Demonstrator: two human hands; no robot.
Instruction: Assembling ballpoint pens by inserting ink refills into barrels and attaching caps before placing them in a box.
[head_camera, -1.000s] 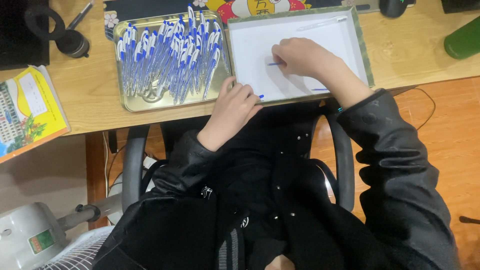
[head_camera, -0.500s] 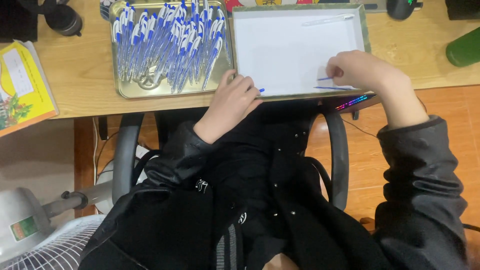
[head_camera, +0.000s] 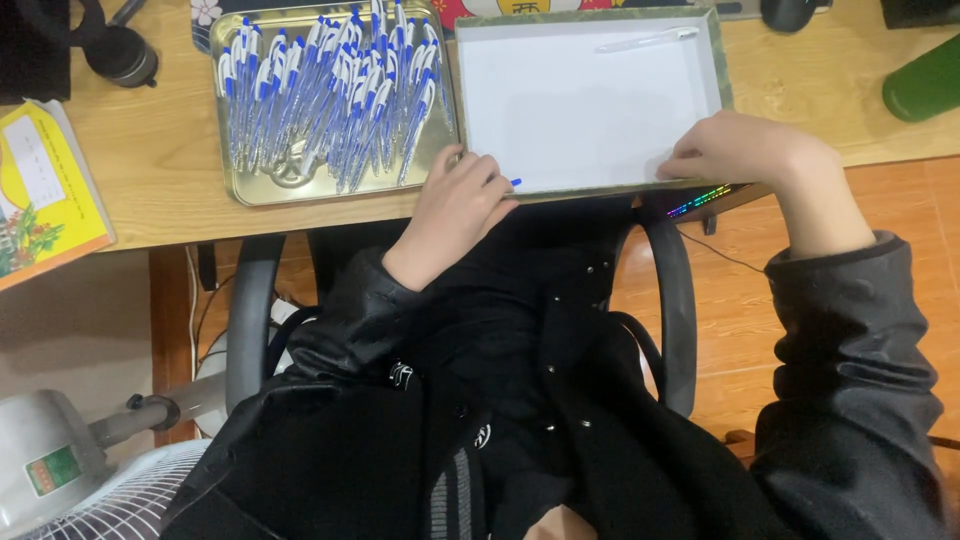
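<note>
At the near edge of the white-lined box (head_camera: 590, 100), our left hand (head_camera: 455, 195) curls around a blue-tipped pen (head_camera: 514, 183), and our right hand (head_camera: 745, 150) pinches at the rim; what it holds we cannot tell. Inside the box, by the far wall, lies one pale pen (head_camera: 645, 40). Left of the box sits a gold tray (head_camera: 235, 175) heaped with blue-and-white pens (head_camera: 335, 90). Right of the box stands a green bottle (head_camera: 925, 80) on the worktop (head_camera: 150, 150).

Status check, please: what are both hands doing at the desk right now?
Left hand closed on a blue pen at the white box. Right hand at the box's near edge; grip unclear. Tray of pens alongside, nothing blocking.
</note>
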